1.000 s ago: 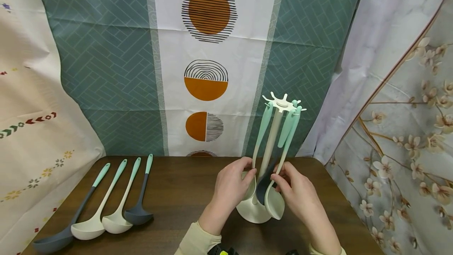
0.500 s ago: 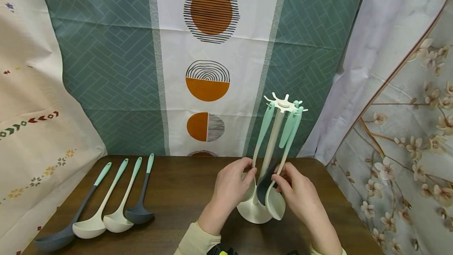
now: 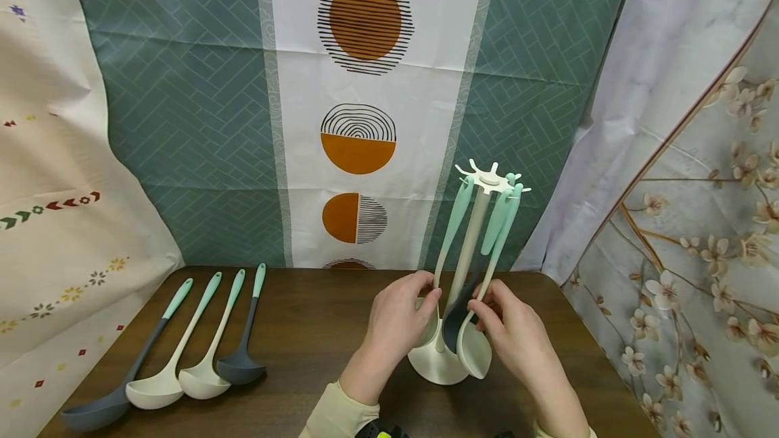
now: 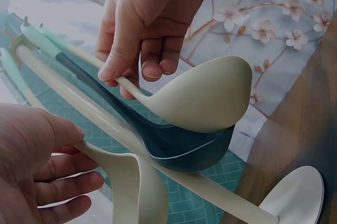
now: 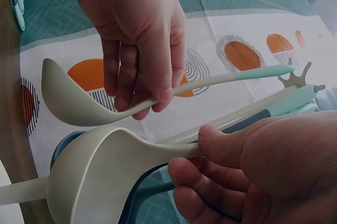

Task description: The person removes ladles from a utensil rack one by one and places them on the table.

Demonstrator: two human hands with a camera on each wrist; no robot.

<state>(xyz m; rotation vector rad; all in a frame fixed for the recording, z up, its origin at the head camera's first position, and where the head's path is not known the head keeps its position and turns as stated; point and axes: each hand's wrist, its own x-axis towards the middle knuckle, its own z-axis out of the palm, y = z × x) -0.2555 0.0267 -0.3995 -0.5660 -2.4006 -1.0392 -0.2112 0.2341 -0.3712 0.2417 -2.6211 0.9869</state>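
In the head view a white utensil stand [image 3: 435,365] with a hooked top stands at the right of the table. My left hand [image 3: 397,313] pinches the thin handle of a cream ladle [image 5: 73,109] hanging on the stand's left side. On the opposite side, my right hand [image 3: 512,324] pinches another cream ladle [image 3: 473,351] low on its handle, just above the bowl. Both mint handle ends are up at the hooks. Between the two hangs a dark grey ladle [image 4: 184,147], touched by neither hand; the right cream bowl overlaps its bowl in the left wrist view.
On the left of the wooden table [image 3: 316,370] lie a large dark ladle [image 3: 97,412], two cream ladles [image 3: 155,392] side by side, and a smaller dark ladle [image 3: 240,367]. A patterned cloth [image 3: 359,222] hangs behind the table's back edge.
Both hands keep their pinch on the two cream ladles, and the stand stays in place. Only the head view shifts very slightly.
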